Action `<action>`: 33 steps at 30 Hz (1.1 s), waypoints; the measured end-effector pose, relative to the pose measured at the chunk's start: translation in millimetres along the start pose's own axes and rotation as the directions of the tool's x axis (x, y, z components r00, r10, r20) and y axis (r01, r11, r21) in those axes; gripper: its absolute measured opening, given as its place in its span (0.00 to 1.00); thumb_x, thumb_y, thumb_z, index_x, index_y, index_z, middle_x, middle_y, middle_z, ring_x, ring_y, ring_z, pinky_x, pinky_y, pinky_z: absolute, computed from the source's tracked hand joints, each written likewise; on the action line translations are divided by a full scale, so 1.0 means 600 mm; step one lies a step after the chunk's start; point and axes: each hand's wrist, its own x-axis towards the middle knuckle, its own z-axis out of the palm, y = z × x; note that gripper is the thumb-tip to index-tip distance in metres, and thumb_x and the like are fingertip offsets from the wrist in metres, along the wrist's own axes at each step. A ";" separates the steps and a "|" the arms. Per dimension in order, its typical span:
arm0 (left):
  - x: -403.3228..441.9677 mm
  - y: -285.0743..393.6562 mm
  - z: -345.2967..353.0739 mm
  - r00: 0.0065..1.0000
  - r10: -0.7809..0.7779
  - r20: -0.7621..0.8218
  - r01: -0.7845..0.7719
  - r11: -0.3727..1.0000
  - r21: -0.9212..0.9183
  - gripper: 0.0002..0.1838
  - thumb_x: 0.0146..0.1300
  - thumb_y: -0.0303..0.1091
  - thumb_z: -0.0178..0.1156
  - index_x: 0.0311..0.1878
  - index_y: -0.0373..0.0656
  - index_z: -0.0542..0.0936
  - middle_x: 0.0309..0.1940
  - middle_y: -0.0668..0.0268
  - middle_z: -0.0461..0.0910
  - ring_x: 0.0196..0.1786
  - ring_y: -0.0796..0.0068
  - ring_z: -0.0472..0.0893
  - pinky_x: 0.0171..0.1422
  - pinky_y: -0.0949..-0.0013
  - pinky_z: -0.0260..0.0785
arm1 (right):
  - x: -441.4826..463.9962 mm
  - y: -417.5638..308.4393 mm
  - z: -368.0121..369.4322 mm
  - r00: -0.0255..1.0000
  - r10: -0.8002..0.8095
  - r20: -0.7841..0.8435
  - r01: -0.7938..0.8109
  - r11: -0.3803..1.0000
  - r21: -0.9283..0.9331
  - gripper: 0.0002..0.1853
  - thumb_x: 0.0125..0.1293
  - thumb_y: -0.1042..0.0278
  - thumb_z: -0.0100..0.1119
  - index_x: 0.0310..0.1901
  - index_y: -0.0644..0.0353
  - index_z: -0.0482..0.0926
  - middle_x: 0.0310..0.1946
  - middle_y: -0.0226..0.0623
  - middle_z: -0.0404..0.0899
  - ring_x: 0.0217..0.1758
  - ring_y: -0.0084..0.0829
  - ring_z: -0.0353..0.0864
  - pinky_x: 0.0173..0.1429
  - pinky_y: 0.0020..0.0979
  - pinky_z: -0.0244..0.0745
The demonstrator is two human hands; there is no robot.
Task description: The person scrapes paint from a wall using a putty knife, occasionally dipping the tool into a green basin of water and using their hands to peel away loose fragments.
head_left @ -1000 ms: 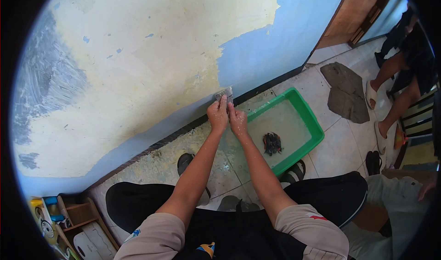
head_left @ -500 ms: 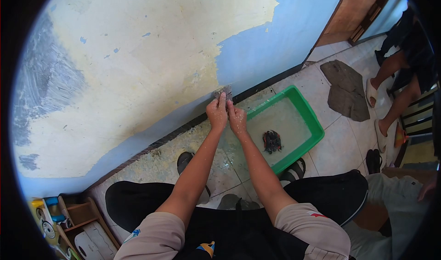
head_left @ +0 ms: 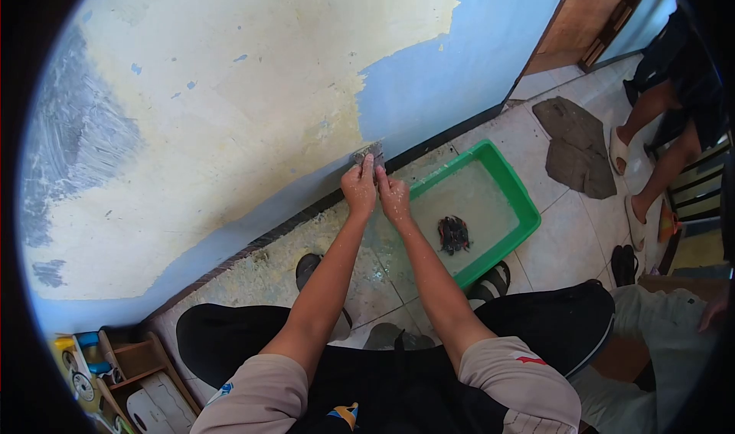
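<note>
Both hands grip one scraper (head_left: 373,150), its flat blade against the lower wall (head_left: 253,104) where blue paint meets a bare, yellowish patch. My left hand (head_left: 358,187) is closed on the tool, a finger stretched along it. Close beside it, my right hand (head_left: 393,196) is also closed on the scraper, thumb pointing up the blade. Pale flecks stick to both hands. The handle is mostly hidden by my fingers. Just right of my hands lies a green tub (head_left: 525,212) of cloudy water with a dark, red-edged bundle (head_left: 453,235) in it.
Paint flakes litter the tiled floor (head_left: 264,269) along the wall. A brown cloth (head_left: 576,149) lies right of the tub. Another person's legs (head_left: 658,158) stand at the far right, and someone in light trousers (head_left: 666,342) is close on my right. A wooden toy shelf (head_left: 145,373) stands lower left.
The view has shifted very slightly. My hands and the scraper stay at almost the same spot on the wall.
</note>
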 end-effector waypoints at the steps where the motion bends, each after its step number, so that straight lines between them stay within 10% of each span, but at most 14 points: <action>1: 0.000 -0.002 0.001 1.000 -0.001 0.002 0.001 1.000 0.003 0.31 0.71 0.45 0.63 0.17 0.31 0.70 0.13 0.64 0.67 0.20 0.78 0.66 0.26 0.64 0.61 | -0.001 -0.003 -0.001 1.000 0.003 -0.001 -0.003 1.000 0.002 0.37 0.73 0.39 0.54 0.19 0.70 0.76 0.11 0.33 0.67 0.18 0.21 0.65 0.24 0.35 0.62; 13: 0.003 0.013 -0.006 1.000 -0.005 0.012 0.006 1.000 -0.026 0.28 0.70 0.43 0.64 0.17 0.35 0.73 0.15 0.70 0.70 0.21 0.84 0.67 0.26 0.69 0.63 | 0.001 -0.010 0.008 0.999 0.048 -0.016 -0.048 0.999 0.000 0.38 0.73 0.38 0.54 0.19 0.70 0.78 0.11 0.33 0.68 0.19 0.21 0.68 0.25 0.35 0.64; 16: 0.008 0.016 -0.008 0.998 0.055 -0.020 -0.055 0.998 0.011 0.29 0.69 0.43 0.65 0.17 0.34 0.70 0.14 0.69 0.66 0.20 0.83 0.63 0.24 0.67 0.59 | 0.003 -0.004 0.014 0.992 0.118 0.038 -0.115 0.992 -0.058 0.37 0.73 0.37 0.52 0.32 0.72 0.85 0.18 0.50 0.80 0.24 0.30 0.80 0.34 0.41 0.73; 21: 0.033 0.081 -0.014 0.974 0.225 -0.002 -0.222 0.963 0.153 0.28 0.68 0.41 0.66 0.19 0.30 0.70 0.12 0.66 0.62 0.22 0.80 0.59 0.25 0.63 0.55 | 0.027 -0.030 0.048 0.995 0.097 0.008 -0.097 0.973 0.210 0.40 0.74 0.35 0.50 0.20 0.72 0.74 0.13 0.33 0.68 0.22 0.20 0.65 0.26 0.36 0.63; 33: 0.011 0.052 -0.037 0.983 0.179 0.024 -0.180 0.953 0.243 0.27 0.68 0.45 0.65 0.23 0.28 0.74 0.12 0.58 0.65 0.21 0.77 0.59 0.26 0.62 0.59 | -0.002 0.022 0.097 0.984 0.179 0.001 -0.168 0.926 0.337 0.41 0.74 0.33 0.47 0.17 0.68 0.74 0.14 0.31 0.71 0.21 0.20 0.68 0.26 0.34 0.63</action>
